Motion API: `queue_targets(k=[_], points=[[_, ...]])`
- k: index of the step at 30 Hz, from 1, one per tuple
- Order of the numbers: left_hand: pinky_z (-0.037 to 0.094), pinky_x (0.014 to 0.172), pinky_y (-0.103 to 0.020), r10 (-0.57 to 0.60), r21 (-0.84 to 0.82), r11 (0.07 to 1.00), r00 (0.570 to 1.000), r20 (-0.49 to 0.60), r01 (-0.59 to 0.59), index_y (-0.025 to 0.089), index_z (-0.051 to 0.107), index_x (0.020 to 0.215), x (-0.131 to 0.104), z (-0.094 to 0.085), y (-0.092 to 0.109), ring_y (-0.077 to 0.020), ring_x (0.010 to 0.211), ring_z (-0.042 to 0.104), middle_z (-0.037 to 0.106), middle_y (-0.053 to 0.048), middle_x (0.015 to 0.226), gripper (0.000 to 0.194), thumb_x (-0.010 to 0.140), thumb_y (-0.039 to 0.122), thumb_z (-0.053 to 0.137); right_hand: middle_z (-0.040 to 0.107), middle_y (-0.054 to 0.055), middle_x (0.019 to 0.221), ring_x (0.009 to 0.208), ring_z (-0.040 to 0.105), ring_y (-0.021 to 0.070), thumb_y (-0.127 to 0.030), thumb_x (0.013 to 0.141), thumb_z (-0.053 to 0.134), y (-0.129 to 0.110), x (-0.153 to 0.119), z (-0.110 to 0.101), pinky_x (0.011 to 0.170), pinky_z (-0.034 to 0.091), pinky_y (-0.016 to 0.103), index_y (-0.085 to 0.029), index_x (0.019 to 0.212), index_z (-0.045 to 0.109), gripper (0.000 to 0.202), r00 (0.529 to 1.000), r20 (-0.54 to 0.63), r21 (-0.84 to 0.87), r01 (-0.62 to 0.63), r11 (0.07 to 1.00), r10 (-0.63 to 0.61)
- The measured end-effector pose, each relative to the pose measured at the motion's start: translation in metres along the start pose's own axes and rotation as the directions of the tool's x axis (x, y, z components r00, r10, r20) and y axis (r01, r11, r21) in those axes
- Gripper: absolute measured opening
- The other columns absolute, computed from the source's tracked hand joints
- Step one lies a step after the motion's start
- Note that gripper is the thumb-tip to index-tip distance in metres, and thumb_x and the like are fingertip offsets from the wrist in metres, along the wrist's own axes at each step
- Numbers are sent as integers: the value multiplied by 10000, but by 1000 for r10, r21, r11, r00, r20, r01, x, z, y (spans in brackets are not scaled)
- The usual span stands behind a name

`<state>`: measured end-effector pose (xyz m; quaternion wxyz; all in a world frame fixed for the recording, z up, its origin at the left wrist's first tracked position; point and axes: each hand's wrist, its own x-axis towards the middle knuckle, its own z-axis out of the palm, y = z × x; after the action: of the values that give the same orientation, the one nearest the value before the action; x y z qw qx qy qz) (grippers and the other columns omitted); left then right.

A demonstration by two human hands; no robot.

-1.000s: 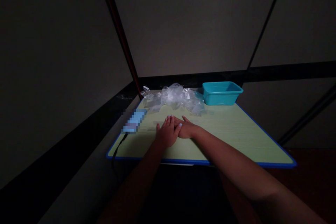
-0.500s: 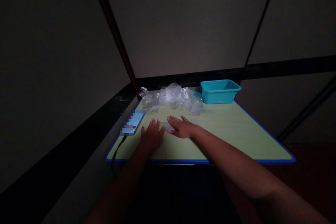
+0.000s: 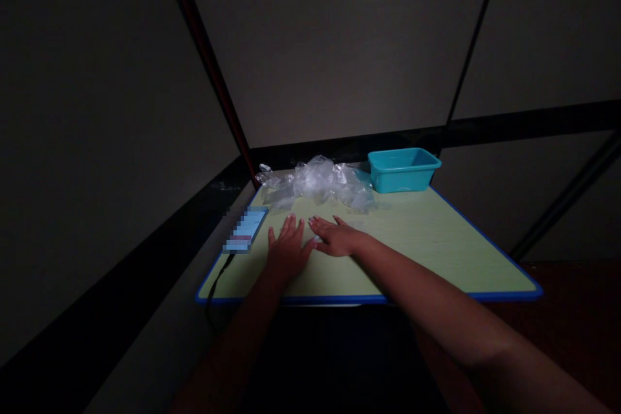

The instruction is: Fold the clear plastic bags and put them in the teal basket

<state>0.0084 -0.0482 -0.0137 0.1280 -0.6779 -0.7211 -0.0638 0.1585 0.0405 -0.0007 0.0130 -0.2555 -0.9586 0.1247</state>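
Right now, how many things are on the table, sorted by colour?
Teal: 1, the tub
Clear: 1, the plastic heap, too crumpled to count its pieces
Light blue: 1, the phone
Total: 3 on the table
The left hand and right hand lie flat on the table and hold nothing.

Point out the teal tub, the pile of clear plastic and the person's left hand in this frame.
teal tub [image 3: 405,179]: head view, on its front wall.
pile of clear plastic [image 3: 317,182]: head view, on the middle of the crumpled heap.
left hand [image 3: 287,252]: head view, on the back of the hand, flat on the table.
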Motion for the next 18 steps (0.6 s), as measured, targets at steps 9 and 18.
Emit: queue_targets(k=[9, 18], points=[[186, 1046, -562, -156, 33, 988, 978, 141, 153, 135, 326, 1396, 1, 1, 2, -287, 1361, 223, 303, -194, 1448, 659, 905, 555, 199, 147, 103, 1502, 1383, 99, 252, -533, 883, 299, 1, 0, 0, 1076, 97, 565, -163, 1454, 174, 692, 1000, -8, 3, 2, 1000, -2], [195, 1032, -581, -321, 44, 947, 943, 89, 318, -3, 347, 1363, 1, 6, 2, -339, 1359, 196, 289, -278, 1424, 783, 879, 592, 188, 124, 106, 1504, 1385, 90, 241, -531, 884, 304, -1, -1, -2, 1079, 82, 560, -155, 1458, 148, 704, 1000, 15, 0, -4, 1000, 4]])
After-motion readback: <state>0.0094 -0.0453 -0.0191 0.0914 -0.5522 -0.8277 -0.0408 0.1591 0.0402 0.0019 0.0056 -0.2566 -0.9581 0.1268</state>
